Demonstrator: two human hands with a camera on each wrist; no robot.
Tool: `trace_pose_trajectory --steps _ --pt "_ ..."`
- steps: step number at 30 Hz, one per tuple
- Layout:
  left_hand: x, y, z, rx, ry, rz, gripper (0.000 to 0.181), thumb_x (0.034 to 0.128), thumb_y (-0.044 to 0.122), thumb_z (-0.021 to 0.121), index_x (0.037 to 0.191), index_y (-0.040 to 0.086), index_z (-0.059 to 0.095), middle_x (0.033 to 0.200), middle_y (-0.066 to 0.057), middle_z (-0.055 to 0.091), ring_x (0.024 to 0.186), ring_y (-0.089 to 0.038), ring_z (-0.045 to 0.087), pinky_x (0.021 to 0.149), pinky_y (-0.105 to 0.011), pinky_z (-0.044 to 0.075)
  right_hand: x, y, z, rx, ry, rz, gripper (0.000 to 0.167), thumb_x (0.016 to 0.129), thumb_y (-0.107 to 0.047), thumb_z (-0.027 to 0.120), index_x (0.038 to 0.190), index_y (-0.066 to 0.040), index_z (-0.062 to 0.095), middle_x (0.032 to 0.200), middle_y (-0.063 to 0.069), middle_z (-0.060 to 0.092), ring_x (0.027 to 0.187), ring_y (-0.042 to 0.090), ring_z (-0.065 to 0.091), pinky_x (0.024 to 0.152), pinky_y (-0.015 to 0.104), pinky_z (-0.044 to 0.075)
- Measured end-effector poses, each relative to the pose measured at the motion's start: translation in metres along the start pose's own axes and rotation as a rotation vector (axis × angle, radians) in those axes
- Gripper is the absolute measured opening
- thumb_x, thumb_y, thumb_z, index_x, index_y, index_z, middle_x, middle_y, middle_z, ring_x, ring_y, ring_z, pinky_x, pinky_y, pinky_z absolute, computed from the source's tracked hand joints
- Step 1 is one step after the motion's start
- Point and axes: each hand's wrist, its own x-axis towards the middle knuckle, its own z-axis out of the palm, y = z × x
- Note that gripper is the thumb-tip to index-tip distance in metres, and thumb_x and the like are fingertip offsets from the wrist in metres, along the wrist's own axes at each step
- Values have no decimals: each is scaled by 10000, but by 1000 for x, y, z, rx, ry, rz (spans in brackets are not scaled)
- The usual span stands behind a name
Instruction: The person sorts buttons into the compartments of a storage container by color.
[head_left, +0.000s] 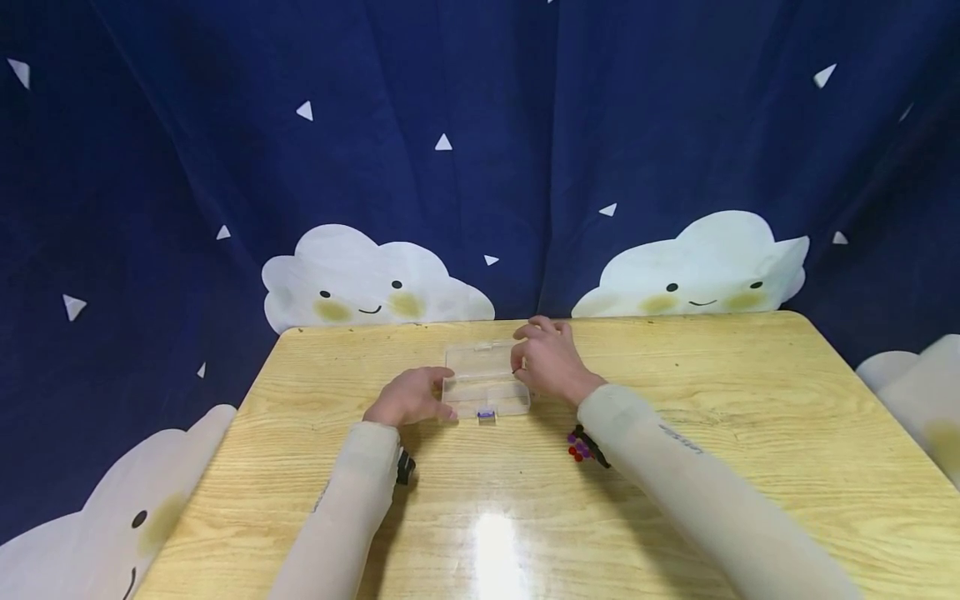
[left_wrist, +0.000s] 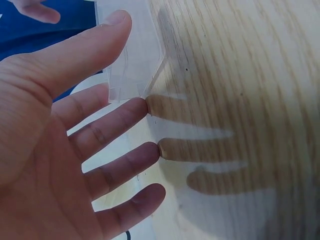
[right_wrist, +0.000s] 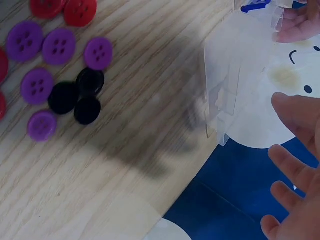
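A clear plastic box (head_left: 486,393) lies open on the table, its lid folded back and a blue-purple clasp (head_left: 486,414) at its near edge. At its left end my left hand (head_left: 412,396) grips the box between thumb and fingers; the left wrist view shows this hand (left_wrist: 55,125) with its thumb across the clear plastic (left_wrist: 137,55). Over the box's right end, my right hand (head_left: 551,358) pinches a small dark thing between thumb and forefinger, mostly hidden. Seen from the right wrist, the other fingers of this hand (right_wrist: 305,210) are spread beside the box (right_wrist: 225,65).
Purple buttons (right_wrist: 59,46), black buttons (right_wrist: 64,98) and red buttons (right_wrist: 80,11) lie in a group on the wooden table (head_left: 465,492), beside my right forearm. A dark blue curtain (head_left: 480,183) with white clouds hangs behind the table's far edge.
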Motion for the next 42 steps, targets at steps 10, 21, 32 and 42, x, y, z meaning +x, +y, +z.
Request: trace_pose_trajectory --steps 10,21,32,42 --pt "1 0 1 -5 2 -13 776 775 332 848 1459 195 506 1380 -79 615 1313 -299 546 1084 -523 455 6 -8 3 22 -48 16 58 820 -182 757 778 -221 757 1271 87 673 1325 357 459 1021 620 351" --pt "2 0 1 -4 15 -8 771 775 332 846 1455 195 510 1376 -82 616 1292 -293 559 1084 -512 455 15 -14 4 -14 -113 24 80 851 -169 729 808 -226 764 1304 74 653 1346 328 427 1061 608 341" --pt "2 0 1 -18 10 -16 753 778 325 844 1445 190 522 1368 -84 621 1264 -274 570 1077 -497 459 25 -19 2 -28 -162 51 71 874 -189 714 857 -220 775 1322 58 642 1334 299 437 1071 549 359" --pt "2 0 2 -20 2 -24 759 787 321 837 1458 195 506 1363 -80 620 1238 -263 580 1072 -485 466 27 -24 4 -30 -190 48 79 877 -192 708 867 -227 778 1327 58 641 1318 280 441 1045 527 365"
